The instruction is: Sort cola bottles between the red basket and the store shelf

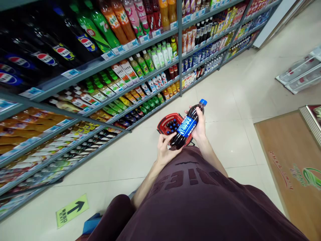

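A large cola bottle (187, 126) with a blue cap and blue label lies tilted across my two hands in front of my body. My right hand (200, 124) wraps round its upper part, below the cap. At the bottle's base, my left hand (166, 147) grips it with the thumb and fingers. Beneath the bottle, a red shopping basket (164, 121) is partly hidden by it. Several small dark bottles with blue caps (172, 124) show inside the basket.
Long grey shelves (110, 115) of bottled drinks run along the left and far side. A brown cabinet (281, 157) stands at the right, with a white rack (301, 72) behind it. A yellow-green arrow sign (72, 210) is on the tiled floor (225, 90).
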### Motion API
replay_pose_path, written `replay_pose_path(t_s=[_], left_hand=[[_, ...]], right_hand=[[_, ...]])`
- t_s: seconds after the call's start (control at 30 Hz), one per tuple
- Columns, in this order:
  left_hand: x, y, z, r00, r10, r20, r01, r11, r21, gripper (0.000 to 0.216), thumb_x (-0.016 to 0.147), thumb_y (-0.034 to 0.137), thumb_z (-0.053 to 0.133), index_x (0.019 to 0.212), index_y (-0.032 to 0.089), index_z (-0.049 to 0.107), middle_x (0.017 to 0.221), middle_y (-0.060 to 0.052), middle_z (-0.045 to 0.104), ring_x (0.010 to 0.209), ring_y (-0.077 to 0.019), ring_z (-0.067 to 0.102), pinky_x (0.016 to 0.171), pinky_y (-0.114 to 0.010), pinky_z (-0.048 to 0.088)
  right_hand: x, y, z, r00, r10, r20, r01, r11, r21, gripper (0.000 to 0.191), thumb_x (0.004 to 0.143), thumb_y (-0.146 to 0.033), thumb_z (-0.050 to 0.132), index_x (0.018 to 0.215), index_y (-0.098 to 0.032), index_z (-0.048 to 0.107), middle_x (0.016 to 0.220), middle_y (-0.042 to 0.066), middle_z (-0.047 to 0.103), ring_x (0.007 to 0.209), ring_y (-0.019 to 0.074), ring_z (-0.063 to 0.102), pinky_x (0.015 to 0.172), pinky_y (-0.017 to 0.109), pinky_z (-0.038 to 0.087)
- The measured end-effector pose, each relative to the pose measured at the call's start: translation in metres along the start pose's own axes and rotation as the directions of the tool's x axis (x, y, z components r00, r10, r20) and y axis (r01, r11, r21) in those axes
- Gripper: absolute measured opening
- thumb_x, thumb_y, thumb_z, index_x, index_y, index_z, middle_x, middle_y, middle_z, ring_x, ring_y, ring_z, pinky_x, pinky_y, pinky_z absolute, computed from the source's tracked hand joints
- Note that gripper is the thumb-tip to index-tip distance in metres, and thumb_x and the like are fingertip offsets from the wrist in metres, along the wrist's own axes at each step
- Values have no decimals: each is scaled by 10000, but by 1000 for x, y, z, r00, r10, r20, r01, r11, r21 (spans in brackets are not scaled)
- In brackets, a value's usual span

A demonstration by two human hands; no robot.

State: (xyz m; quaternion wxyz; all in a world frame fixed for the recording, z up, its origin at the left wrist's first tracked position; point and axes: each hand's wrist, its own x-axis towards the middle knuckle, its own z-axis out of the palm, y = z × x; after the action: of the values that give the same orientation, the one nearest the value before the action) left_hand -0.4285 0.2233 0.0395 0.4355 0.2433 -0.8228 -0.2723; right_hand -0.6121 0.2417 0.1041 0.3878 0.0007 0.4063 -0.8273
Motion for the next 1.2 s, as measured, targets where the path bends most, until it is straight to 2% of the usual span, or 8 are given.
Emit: replay_pose_path(t_s=[0.13, 0.23, 0.43, 0.57, 0.77, 1.03, 1.2], left_hand=[[-2, -7, -1, 983, 170, -73, -167, 985, 54, 523, 807, 233, 852, 1300, 249, 678, 1046, -50, 554, 963, -204, 623, 853, -368, 594], [-5, -9, -4, 963, 255, -88, -247, 964, 97, 493, 804, 212, 863, 1261, 258, 685, 1079, -71, 554, 1007, -231, 596, 850, -385, 580], [-11, -13, -11, 923, 381, -44, -377, 922, 89, 554, 827, 161, 831, 1342, 308, 689, 1140, -88, 561, 1036, -246, 562, 841, -368, 554], [-13, -16, -11, 917, 398, -14, -395, 913, 105, 582, 837, 162, 813, 1370, 353, 681, 1140, -86, 549, 1042, -253, 559, 835, -373, 560], [-10, -16, -9, 910, 414, -9, -412, 908, 83, 609, 819, 144, 832, 1382, 319, 679, 1121, -87, 547, 1037, -251, 555, 836, -369, 561], [-11, -19, -9, 918, 397, 2, -395, 912, 114, 471, 807, 233, 860, 1256, 302, 735, 1078, -82, 555, 983, -244, 581, 808, -386, 566], [-10, -18, -6, 925, 377, -48, -368, 920, 138, 430, 750, 240, 890, 1147, 284, 731, 1035, -66, 544, 966, -239, 603, 757, -368, 575]], right_hand=[[1, -1, -1, 1000, -17, 6, 17, 999, 48, 521, 700, -512, 829, 1055, -229, 573, 959, -26, 698, 798, 117, 701, 737, 271, 600], [1, -1, -2, 999, 8, 33, -11, 997, 74, 537, 706, -512, 825, 1088, -245, 558, 967, -27, 708, 820, 134, 710, 758, 288, 608], [0, -3, -5, 995, 48, 83, -56, 993, 101, 429, 776, -510, 748, 1068, -245, 577, 1069, -6, 724, 883, 152, 731, 751, 301, 625], [0, -5, -7, 994, 39, 100, -49, 994, 102, 394, 798, -498, 722, 1070, -251, 580, 1060, -9, 726, 884, 148, 727, 738, 298, 625], [1, -6, -8, 994, 32, 104, -44, 992, 118, 388, 793, -479, 738, 1064, -249, 583, 1018, -22, 717, 834, 140, 726, 706, 287, 627], [1, -7, -7, 995, 48, 91, -59, 990, 128, 415, 766, -477, 760, 1058, -242, 582, 986, -28, 713, 780, 130, 714, 675, 275, 624], [0, -5, -7, 995, 59, 84, -69, 991, 112, 402, 776, -485, 757, 1051, -250, 581, 1002, -31, 715, 792, 114, 702, 710, 267, 617]])
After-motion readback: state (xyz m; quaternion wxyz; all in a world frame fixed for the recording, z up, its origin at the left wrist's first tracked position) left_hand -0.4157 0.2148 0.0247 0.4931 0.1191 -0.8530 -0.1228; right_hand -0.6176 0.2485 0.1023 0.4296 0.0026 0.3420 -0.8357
